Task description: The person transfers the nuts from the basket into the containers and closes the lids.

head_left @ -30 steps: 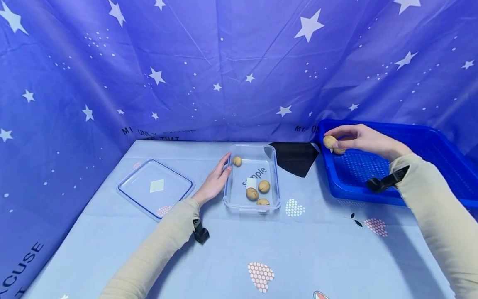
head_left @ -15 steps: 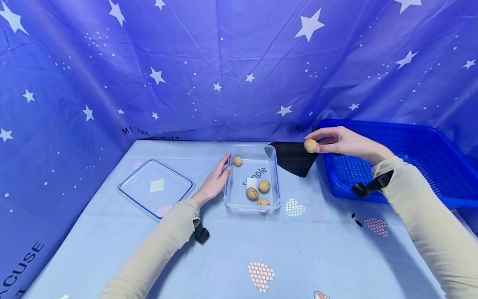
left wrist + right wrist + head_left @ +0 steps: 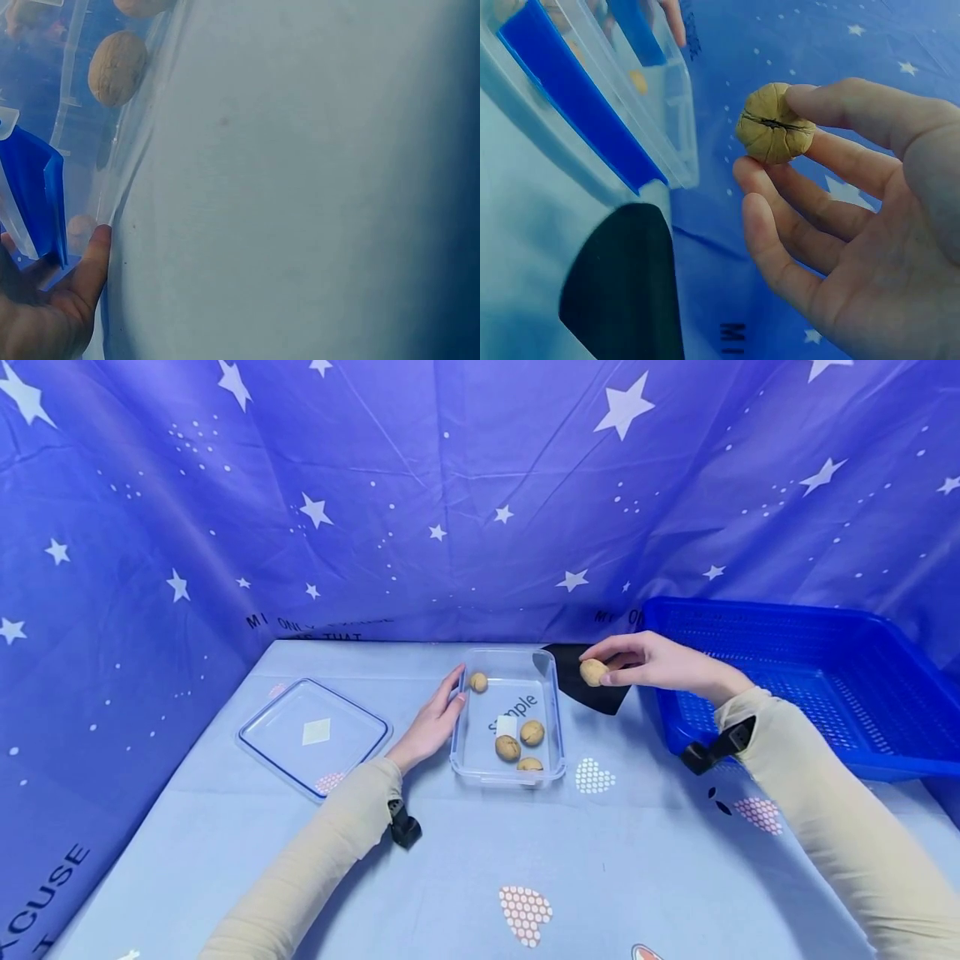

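Observation:
A walnut (image 3: 593, 672) is pinched between the thumb and fingers of my right hand (image 3: 660, 667), held above the table between the blue basket and the plastic container; the right wrist view shows a dark crack across this walnut (image 3: 775, 124). Several walnuts lie in the clear container (image 3: 561, 727), one walnut (image 3: 478, 682) in its far left corner and another walnut (image 3: 532, 732) toward its near end. My left hand (image 3: 431, 727) rests against the container's left side with its fingers extended. In the left wrist view its thumb (image 3: 94, 262) touches the clear wall.
The blue perforated basket (image 3: 772, 758) stands at the right; my right forearm hides part of it. A clear lid (image 3: 285, 760) with a blue seal lies left of the container. A black patch (image 3: 611, 700) shows on the tablecloth, and a starry curtain (image 3: 442, 460) hangs behind.
My right hand has carried the walnut leftward and slightly nearer, out from over the basket toward the container. The left hand and container have stayed in place.

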Demonstrator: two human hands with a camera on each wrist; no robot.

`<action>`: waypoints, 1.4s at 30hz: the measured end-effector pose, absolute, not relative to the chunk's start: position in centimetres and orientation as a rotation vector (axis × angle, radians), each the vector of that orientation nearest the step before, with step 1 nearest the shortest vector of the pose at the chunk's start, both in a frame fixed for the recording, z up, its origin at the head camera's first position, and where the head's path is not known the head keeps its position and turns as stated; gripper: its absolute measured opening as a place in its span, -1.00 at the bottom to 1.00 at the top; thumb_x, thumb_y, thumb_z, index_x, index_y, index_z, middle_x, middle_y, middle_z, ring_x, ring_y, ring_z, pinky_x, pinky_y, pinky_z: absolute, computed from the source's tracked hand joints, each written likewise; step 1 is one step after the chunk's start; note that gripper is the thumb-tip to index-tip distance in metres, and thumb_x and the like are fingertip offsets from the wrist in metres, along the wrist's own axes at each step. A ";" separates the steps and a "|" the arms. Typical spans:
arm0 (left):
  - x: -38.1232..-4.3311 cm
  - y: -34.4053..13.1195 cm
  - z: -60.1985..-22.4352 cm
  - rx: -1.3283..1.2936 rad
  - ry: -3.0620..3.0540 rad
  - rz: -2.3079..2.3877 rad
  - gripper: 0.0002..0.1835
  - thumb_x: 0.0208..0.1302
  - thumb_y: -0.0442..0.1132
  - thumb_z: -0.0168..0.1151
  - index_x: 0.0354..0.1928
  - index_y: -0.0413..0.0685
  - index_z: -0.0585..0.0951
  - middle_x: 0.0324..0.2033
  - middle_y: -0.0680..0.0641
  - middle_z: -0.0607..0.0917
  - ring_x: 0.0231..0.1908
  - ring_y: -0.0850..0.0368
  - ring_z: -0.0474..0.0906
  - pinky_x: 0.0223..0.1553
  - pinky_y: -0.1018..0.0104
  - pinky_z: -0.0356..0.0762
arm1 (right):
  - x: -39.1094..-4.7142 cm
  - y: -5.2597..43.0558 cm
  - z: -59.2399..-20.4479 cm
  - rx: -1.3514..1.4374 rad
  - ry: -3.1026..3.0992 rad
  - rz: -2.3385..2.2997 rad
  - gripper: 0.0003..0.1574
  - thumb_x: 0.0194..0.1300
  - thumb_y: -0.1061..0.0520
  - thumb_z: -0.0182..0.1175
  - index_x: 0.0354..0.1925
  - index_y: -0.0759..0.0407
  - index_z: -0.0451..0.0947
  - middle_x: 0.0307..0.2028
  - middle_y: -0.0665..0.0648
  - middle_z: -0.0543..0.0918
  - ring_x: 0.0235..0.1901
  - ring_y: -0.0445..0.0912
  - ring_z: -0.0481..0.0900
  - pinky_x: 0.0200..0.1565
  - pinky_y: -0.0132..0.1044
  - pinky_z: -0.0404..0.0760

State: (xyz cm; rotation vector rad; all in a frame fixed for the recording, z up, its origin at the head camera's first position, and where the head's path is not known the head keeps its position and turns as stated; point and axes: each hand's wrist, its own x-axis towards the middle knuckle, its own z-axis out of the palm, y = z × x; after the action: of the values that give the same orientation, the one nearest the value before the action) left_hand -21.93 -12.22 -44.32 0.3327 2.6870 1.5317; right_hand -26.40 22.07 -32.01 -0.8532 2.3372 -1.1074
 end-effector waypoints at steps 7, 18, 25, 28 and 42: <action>-21.9 -12.3 -44.3 0.351 2.683 1.539 -0.42 0.54 -0.07 -0.20 0.53 0.18 0.03 0.45 -0.13 0.14 0.41 -0.09 0.05 0.38 0.01 -0.01 | -26.4 20.1 -33.6 -0.966 2.316 -1.073 -0.49 0.30 0.26 0.24 0.20 0.30 0.47 0.05 0.20 0.60 0.01 0.01 0.58 0.01 -0.25 0.56; -22.1 -12.4 -44.5 0.357 2.679 1.536 -0.42 0.55 -0.06 -0.21 0.53 0.21 0.01 0.46 -0.10 0.11 0.41 -0.07 0.03 0.39 0.02 -0.02 | -26.5 17.1 -34.7 -1.033 2.222 -1.055 -0.48 0.30 0.27 0.23 0.21 0.36 0.45 0.02 0.20 0.58 -0.08 0.02 0.59 -0.03 -0.21 0.58; -22.1 -12.4 -44.5 0.367 2.669 1.551 -0.42 0.55 -0.08 -0.21 0.53 0.18 0.01 0.45 -0.13 0.13 0.41 -0.08 0.03 0.38 0.01 -0.01 | -26.2 15.3 -34.6 -1.037 2.188 -1.015 -0.51 0.31 0.27 0.20 0.20 0.30 0.47 0.08 0.21 0.55 -0.04 0.03 0.58 -0.05 -0.15 0.59; -22.1 -12.4 -44.5 0.369 2.669 1.554 -0.42 0.55 -0.08 -0.21 0.53 0.18 0.01 0.45 -0.14 0.13 0.41 -0.08 0.03 0.38 0.00 -0.01 | -25.9 14.5 -34.7 -1.058 2.176 -0.996 -0.51 0.30 0.23 0.20 0.20 0.28 0.48 0.09 0.19 0.56 -0.02 0.03 0.57 -0.04 -0.13 0.58; -22.3 -12.4 -44.7 0.357 2.674 1.558 -0.42 0.55 -0.09 -0.20 0.53 0.17 0.02 0.45 -0.13 0.14 0.41 -0.07 0.04 0.39 0.02 -0.01 | -25.1 12.9 -35.8 -1.109 2.068 -1.019 -0.55 0.30 0.33 0.14 0.16 0.43 0.46 0.07 0.40 0.53 -0.12 0.13 0.62 -0.16 0.03 0.65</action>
State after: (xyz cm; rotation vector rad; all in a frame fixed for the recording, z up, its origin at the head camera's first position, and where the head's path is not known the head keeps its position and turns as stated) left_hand -22.26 -12.43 -44.68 0.3566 2.6744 1.5578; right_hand -25.12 12.88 -35.85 -1.1095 2.0675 -1.0194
